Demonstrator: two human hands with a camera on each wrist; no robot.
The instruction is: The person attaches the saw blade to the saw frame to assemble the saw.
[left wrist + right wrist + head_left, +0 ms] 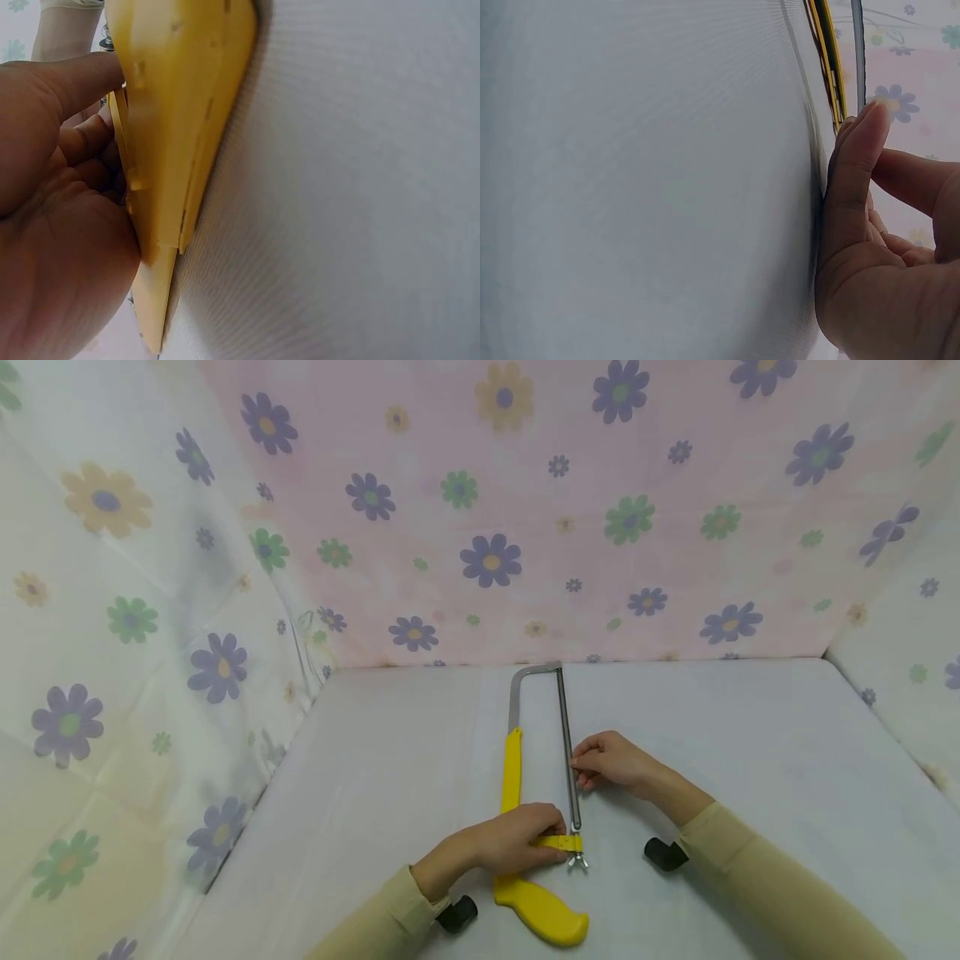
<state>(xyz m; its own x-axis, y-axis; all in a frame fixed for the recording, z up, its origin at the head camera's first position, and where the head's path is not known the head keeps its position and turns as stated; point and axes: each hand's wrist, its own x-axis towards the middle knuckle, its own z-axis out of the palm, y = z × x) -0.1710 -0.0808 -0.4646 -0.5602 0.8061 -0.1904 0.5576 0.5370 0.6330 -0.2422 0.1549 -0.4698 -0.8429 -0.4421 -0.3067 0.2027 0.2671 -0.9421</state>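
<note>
A hacksaw (512, 768) lies on the white surface, its yellow handle (551, 917) toward me and its grey bow at the far end. Along its right side runs the grey blade (564, 718), fixed near a wing nut (577, 862). My left hand (513, 839) grips the yellow crosspiece of the frame, thumb on the near side and fingers curled on the far side. Yellow frame also fills the left wrist view beside the palm (60, 255). My right hand (611, 762) pinches the blade about midway along; in the right wrist view the thumb (859, 165) meets the blade's edge.
A white cloth-covered surface (390, 760) spreads beneath the saw. Flower-patterned sheets hang at the back (525, 510) and on the left (135, 677) and right sides. Black wrist pieces (664, 855) sit under both sleeves.
</note>
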